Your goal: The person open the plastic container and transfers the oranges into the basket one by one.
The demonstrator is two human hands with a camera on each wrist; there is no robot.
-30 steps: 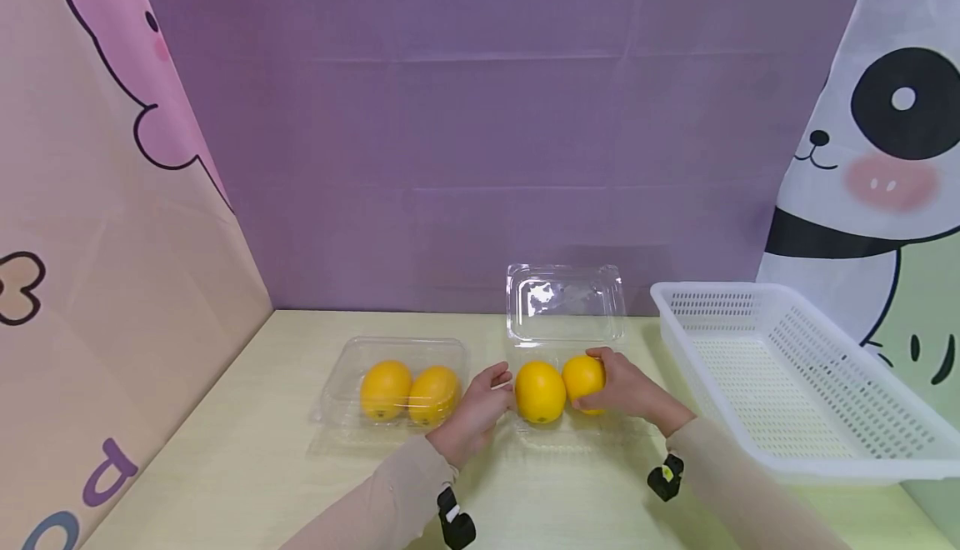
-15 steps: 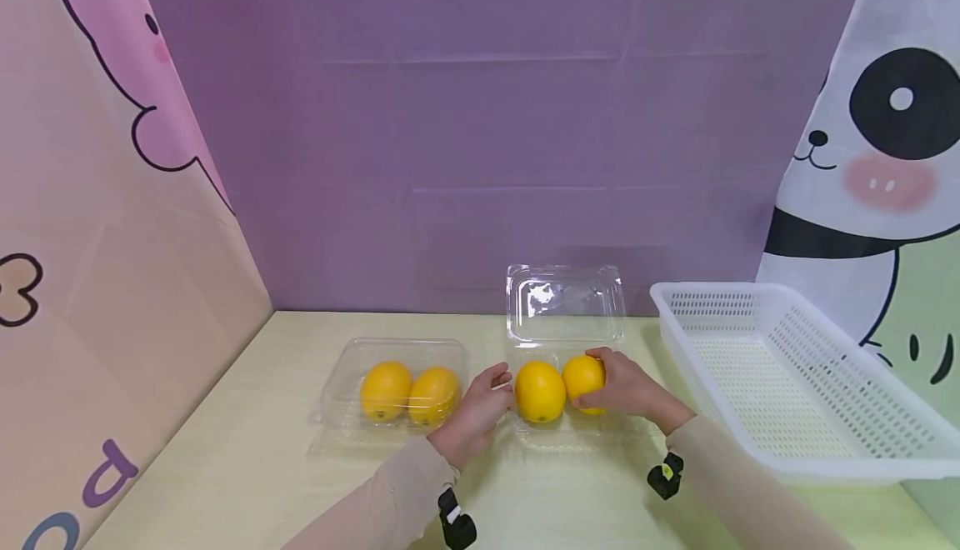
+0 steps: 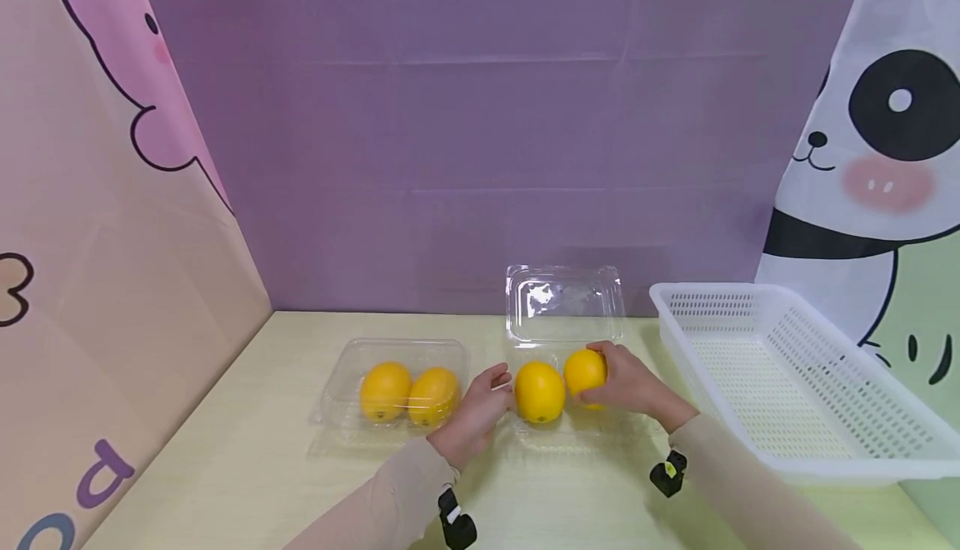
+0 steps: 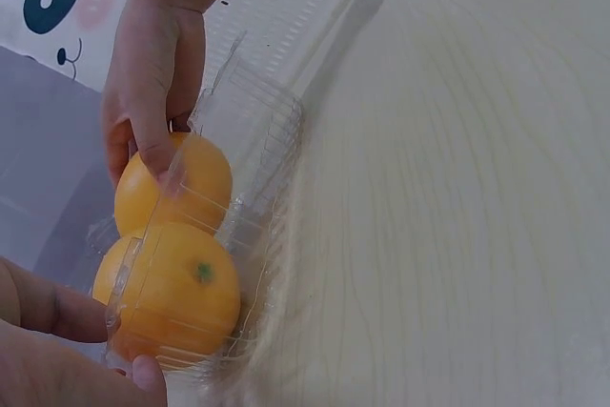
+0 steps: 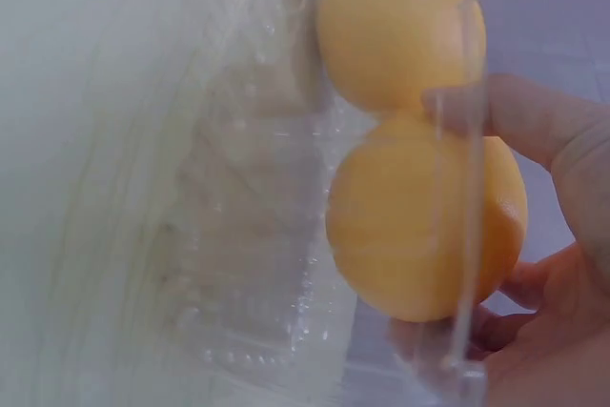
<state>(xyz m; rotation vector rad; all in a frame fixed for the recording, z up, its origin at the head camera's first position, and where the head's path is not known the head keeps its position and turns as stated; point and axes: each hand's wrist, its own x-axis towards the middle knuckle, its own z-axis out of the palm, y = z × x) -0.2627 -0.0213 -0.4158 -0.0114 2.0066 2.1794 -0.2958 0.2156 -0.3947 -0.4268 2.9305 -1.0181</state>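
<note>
My right hand [image 3: 626, 379] grips an orange [image 3: 585, 375] from its right side, thumb in front and fingers behind. That orange sits at the right of an open clear plastic clamshell container [image 3: 555, 442], whose lid [image 3: 564, 304] stands up at the back. A second orange [image 3: 539, 392] rests in the left half, touching or nearly touching the first. My left hand [image 3: 480, 408] holds the container's left edge; in the left wrist view its thumb and finger [image 4: 81, 316] meet the thin plastic wall. In the right wrist view the gripped orange [image 5: 419, 221] shows through the clear wall.
To the left stands a closed clear clamshell [image 3: 352, 354] with two oranges [image 3: 386, 392] inside. A white perforated plastic basket [image 3: 780, 467] stands at the right of the pale table [image 3: 247, 467]. A purple cloth backdrop [image 3: 450, 158] rises behind, with printed cloth at both sides.
The right hand has raised the right orange slightly, and it now sits a little higher and apart from its neighbour in the head view. The left hand has stayed in place.
</note>
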